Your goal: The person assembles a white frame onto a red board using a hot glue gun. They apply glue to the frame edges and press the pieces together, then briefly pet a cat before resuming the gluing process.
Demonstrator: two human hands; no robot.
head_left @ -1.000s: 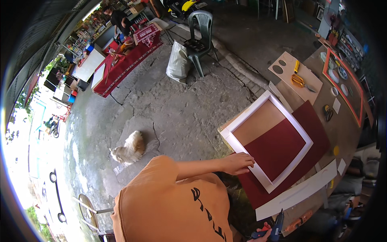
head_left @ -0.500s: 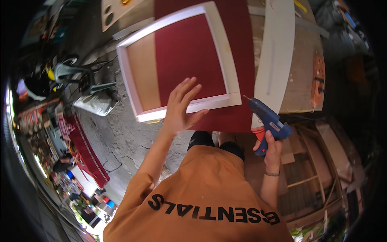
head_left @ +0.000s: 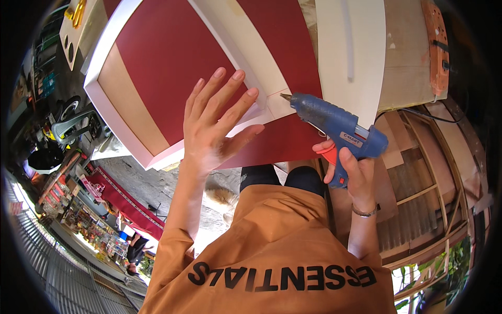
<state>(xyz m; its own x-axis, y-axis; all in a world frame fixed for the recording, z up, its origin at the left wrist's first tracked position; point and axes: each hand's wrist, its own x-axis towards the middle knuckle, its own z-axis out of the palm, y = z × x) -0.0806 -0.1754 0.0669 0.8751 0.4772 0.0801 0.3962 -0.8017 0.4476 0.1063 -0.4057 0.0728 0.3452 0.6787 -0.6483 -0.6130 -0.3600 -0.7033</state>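
Note:
My right hand is closed round the handle of a blue glue gun. Its red trigger shows at my fingers, and the metal tip points left toward a corner of a white frame. My left hand is spread with its fingers apart, over the frame's near side; whether it touches the frame I cannot tell. Inside the frame a dark red sheet and a strip of pale brown board show. A flat white strip borders the frame's right side.
Right of the dark red sheet lies a long white panel with a thin translucent stick on it. An orange power strip with a plugged cord sits at the table's right edge. A wooden framework stands at the lower right. A light-brown furry animal is by my legs.
The view has shifted, so the frame looks larger and farther left. The glue gun has turned more level. My left hand stays spread over the frame.

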